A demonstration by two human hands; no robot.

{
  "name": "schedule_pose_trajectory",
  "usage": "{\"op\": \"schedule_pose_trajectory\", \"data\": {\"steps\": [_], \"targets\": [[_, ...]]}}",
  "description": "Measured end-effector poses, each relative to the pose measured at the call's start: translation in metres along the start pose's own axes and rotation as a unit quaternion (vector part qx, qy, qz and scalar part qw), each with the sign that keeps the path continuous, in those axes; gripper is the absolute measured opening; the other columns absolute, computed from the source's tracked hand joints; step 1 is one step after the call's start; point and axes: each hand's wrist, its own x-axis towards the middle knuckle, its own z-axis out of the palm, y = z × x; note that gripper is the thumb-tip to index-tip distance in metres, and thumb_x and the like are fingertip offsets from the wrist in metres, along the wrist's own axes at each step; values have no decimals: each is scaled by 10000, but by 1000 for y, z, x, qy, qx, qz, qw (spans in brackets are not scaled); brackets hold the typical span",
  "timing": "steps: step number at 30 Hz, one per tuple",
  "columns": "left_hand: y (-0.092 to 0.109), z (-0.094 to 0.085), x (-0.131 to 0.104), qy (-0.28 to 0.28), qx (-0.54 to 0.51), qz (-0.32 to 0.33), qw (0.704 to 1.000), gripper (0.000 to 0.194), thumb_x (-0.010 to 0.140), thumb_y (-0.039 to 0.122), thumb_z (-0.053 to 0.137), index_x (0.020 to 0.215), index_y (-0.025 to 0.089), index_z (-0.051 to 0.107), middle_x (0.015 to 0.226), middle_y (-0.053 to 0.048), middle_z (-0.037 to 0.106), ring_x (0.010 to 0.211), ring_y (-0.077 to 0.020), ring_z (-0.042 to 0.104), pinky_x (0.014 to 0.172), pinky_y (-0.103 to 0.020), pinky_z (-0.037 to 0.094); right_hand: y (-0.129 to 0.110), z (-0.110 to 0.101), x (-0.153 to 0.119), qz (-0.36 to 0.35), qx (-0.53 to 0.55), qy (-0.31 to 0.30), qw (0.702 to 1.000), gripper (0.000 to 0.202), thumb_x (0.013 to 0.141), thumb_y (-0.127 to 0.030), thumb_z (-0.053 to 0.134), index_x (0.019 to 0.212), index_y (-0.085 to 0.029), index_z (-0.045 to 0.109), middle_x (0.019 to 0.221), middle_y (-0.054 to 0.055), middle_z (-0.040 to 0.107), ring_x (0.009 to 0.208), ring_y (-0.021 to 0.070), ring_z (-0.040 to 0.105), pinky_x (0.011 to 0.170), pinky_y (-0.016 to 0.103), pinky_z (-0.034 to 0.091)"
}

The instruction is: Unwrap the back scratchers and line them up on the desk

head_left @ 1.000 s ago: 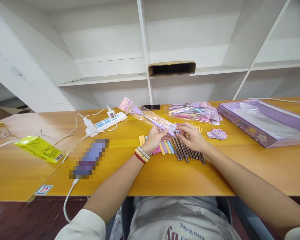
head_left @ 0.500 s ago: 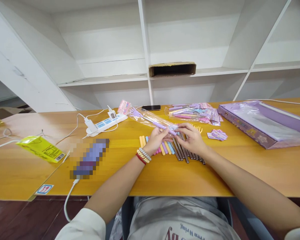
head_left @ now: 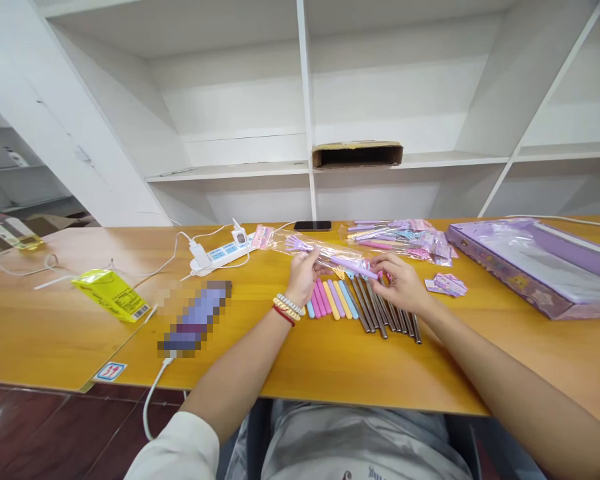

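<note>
A purple back scratcher (head_left: 347, 263) lies slantwise inside a clear plastic bag (head_left: 285, 241) with a pink printed card (head_left: 263, 237) at its far left end. My left hand (head_left: 303, 275) is closed round the bagged back scratcher near its claw end. My right hand (head_left: 399, 283) pinches the handle end at the bag's right end. Below them, several coloured handles (head_left: 333, 300) in pink, purple, yellow and blue lie side by side. Several metal rods (head_left: 380, 310) lie right of the handles, their far ends partly hidden by my right hand.
Behind lie a pile of bagged back scratchers (head_left: 395, 239) and a black phone (head_left: 313, 226). A purple box (head_left: 510, 280) and small printed cards (head_left: 447, 285) are on the right. To the left are a power strip (head_left: 225, 255), a blurred-out device (head_left: 195, 317) and a yellow carton (head_left: 113, 297).
My left hand has shifted along the bagged back scratcher toward its claw end, while my right hand stays at the handle end. The camera view has turned slightly left and up.
</note>
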Motion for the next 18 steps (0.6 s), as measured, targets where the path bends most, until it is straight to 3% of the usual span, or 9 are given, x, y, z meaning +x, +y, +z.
{"op": "schedule_pose_trajectory", "data": {"steps": [4,6,10,13,18], "targets": [[-8,4,-7,-71,26,-22,997,331,693,400,688,813,125,549,735,-34,649,627,-137,635,579,-266,532,-4,3,-3,34,-34,-110,993,118,847,-307,512,833,-191,522,815,48,551,719,156,521,643,303,458],[-7,5,-9,-80,24,-20,996,321,708,394,676,844,126,564,765,-39,653,658,-141,638,591,-268,532,-3,0,-2,30,-43,-136,989,161,872,-323,475,782,-193,505,819,51,548,737,159,522,669,310,460],[0,2,-5,-10,-21,11,1000,298,687,347,696,854,146,553,821,-30,656,704,-129,643,627,-250,522,7,-15,3,23,-16,-136,990,209,896,-320,433,767,-198,542,975,75,580,900,185,557,779,340,465],[4,-4,1,34,-54,18,998,292,679,313,693,873,165,531,810,-10,653,678,-113,640,618,-236,512,19,-26,5,51,37,-131,989,243,900,-333,427,778,-198,590,918,62,612,878,184,570,782,340,463],[10,-15,11,80,-81,35,993,255,682,253,662,852,185,484,786,-6,665,689,-157,664,603,-266,512,51,-43,-3,221,140,-101,960,311,850,-439,494,731,-173,602,659,22,568,607,141,516,583,286,424]]}}
